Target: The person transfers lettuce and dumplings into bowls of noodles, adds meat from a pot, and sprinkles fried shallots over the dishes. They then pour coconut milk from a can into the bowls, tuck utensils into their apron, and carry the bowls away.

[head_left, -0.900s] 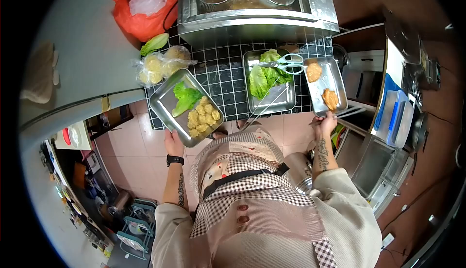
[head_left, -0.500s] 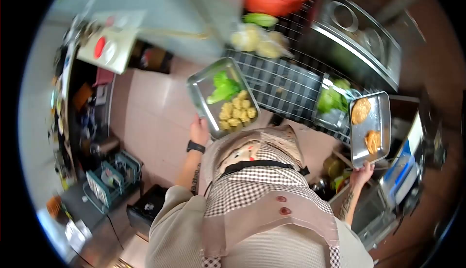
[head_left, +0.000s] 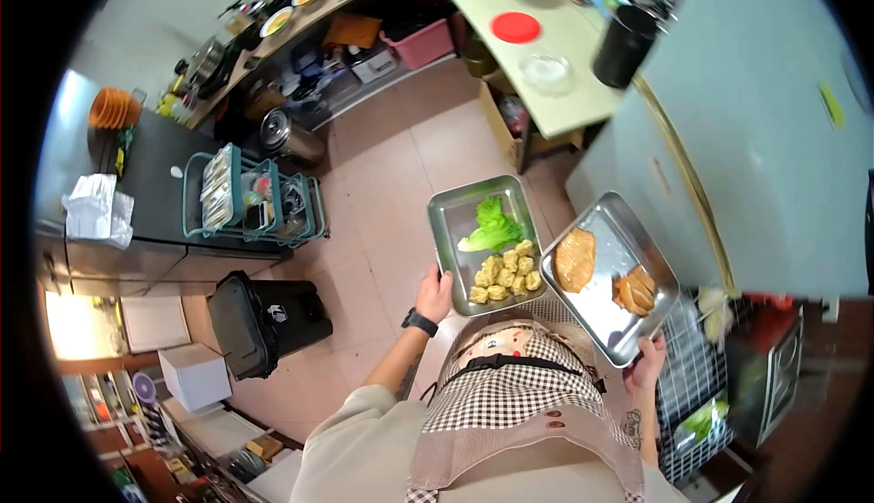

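My left hand grips the near left edge of a metal tray. In this tray lie green lettuce leaves and a cluster of yellowish, lumpy dumpling-like pieces. A second metal tray is held at its near right corner by my right hand. It carries a flat orange-brown piece of meat and another piece that looks sliced. Both trays are in front of my apron, their neighbouring edges touching or overlapping slightly.
A pale table with a red lid and black canister stands ahead. The fridge is close on the right. At left are a teal rack and a black bin. A wire rack is behind my right hand.
My view and body have turned left, away from the wire rack toward the pale table. The right tray has come in from far right to beside the left tray. Both hands keep their hold.
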### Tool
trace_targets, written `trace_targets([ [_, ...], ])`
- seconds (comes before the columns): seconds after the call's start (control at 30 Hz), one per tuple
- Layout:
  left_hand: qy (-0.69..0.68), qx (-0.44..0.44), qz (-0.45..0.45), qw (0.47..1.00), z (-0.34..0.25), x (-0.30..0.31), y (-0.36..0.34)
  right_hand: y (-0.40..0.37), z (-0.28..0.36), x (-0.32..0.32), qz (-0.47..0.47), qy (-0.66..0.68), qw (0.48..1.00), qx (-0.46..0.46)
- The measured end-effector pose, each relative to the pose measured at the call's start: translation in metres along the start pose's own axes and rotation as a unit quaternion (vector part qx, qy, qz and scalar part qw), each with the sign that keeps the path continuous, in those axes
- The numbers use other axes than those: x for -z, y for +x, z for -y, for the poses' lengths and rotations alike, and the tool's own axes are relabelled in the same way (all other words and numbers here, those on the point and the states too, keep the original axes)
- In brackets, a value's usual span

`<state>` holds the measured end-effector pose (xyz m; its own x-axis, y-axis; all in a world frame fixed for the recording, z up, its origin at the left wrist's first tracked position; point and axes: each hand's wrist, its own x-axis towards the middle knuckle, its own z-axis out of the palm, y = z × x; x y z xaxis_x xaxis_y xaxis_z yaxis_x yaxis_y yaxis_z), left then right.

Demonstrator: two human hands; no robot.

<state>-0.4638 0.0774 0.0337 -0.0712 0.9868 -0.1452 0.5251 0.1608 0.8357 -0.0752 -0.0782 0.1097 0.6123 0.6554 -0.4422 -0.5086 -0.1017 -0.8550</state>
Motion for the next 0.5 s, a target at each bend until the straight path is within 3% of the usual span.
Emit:
trace_targets([
  [0.03, -0.003, 0.050, -0.007, 0.999, 0.003, 0.014, 0.009, 0.023, -0.005, -0.024, 0.032, -0.004, 0.999, -0.006],
  [0.17, -0.087, 0.092, -0.112, 0.986, 0.027, 0.064, 0.084, 0.120, -0.003, -0.178, 0.117, -0.032, 0.992, -0.027],
  [0.27, -0.108, 0.112, -0.184, 0.971, 0.040, 0.087, 0.094, 0.173, -0.013, -0.248, 0.163, -0.033, 0.986, -0.026],
  [0.33, -0.115, 0.150, -0.212, 0.959, 0.023, 0.132, 0.155, 0.232, -0.016, -0.370, 0.199, -0.049, 0.979, -0.019],
  [0.37, -0.116, 0.126, -0.244, 0.955, 0.018, 0.144, 0.168, 0.246, -0.018, -0.408, 0.216, -0.045, 0.975, -0.029],
  [0.5, -0.111, 0.178, -0.319, 0.924, 0.002, 0.180, 0.229, 0.311, -0.034, -0.563, 0.268, -0.032, 0.963, -0.029],
])
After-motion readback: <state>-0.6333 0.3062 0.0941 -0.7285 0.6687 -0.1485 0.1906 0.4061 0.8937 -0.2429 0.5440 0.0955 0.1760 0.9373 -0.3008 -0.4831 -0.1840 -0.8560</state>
